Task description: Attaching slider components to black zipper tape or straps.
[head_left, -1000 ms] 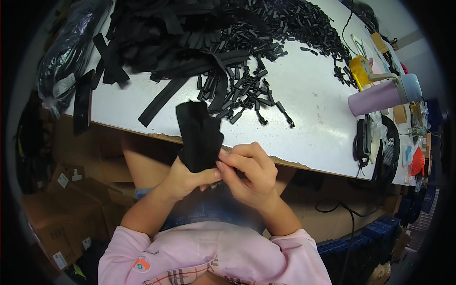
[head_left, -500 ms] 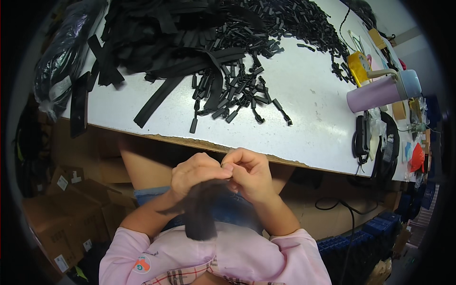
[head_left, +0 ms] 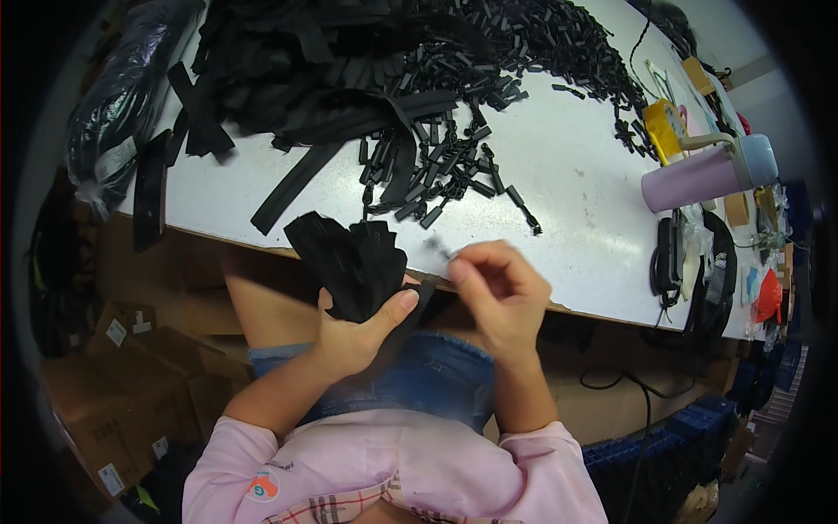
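A thick bundle of black zipper strips (head_left: 349, 262) is gripped in my left hand (head_left: 353, 342), the thumb pressed across it near the table's front edge. The strips fan upward, and one loose end hangs toward my lap. To its right, my right hand (head_left: 504, 297) is closed in a pinch above the table edge. A small dark zipper pull (head_left: 442, 250), smeared by motion, sticks out from its fingertips. Just beyond both hands lies a loose cluster of black zipper pulls (head_left: 449, 170) with corded loops.
More black strips (head_left: 288, 96) heap at the back left of the white table (head_left: 576, 210), beside a plastic-wrapped bundle (head_left: 131, 105). A large pile of pulls (head_left: 559, 44) spreads behind. On the right lie a lilac bottle (head_left: 690, 186) and a black pouch (head_left: 716, 262). Cardboard boxes (head_left: 122, 402) stand below left.
My hands were together over my lap and have parted. The left has raised the strip bundle to the table edge; the right has moved up and right with the small pull.
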`<control>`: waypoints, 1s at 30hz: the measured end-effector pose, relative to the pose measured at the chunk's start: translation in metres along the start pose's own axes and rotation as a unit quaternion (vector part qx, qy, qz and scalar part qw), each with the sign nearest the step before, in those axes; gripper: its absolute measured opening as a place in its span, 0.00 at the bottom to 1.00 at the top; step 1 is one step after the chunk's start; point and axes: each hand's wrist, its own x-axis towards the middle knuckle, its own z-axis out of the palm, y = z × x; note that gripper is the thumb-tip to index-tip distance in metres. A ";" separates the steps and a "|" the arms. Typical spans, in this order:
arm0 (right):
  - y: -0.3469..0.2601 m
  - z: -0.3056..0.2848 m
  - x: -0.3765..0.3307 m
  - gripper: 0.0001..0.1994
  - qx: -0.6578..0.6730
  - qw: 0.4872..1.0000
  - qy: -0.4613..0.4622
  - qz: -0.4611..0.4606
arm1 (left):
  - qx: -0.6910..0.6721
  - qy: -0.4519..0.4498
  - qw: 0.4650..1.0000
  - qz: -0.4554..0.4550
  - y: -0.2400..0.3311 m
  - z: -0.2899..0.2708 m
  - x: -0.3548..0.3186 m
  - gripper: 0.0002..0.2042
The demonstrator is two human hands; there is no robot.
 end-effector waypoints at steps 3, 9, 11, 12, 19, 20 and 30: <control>0.000 0.008 -0.011 0.06 0.110 0.993 -0.035 -0.009 | -0.048 -0.004 0.999 0.013 -0.006 0.002 -0.001 0.05; -0.003 0.005 -0.006 0.07 -0.056 0.981 -0.075 -0.167 | -0.010 0.005 0.999 0.032 0.004 0.005 -0.001 0.06; -0.002 0.006 -0.006 0.07 -0.099 0.968 -0.075 -0.217 | 0.000 -0.005 0.999 0.046 -0.001 0.000 -0.001 0.07; -0.001 0.006 -0.007 0.08 -0.077 0.974 -0.076 -0.199 | 0.009 -0.016 0.998 0.061 -0.003 -0.002 -0.001 0.07; 0.002 0.017 -0.024 0.05 0.104 0.994 -0.031 0.003 | -0.021 0.005 1.000 0.016 -0.001 -0.002 -0.002 0.09; 0.003 0.018 -0.024 0.05 0.104 0.994 -0.030 0.003 | -0.009 0.004 0.998 0.054 -0.001 0.000 -0.001 0.09; 0.012 0.003 -0.017 0.03 0.424 0.855 -0.184 0.237 | -0.042 -0.071 0.997 -0.003 0.008 -0.005 0.000 0.10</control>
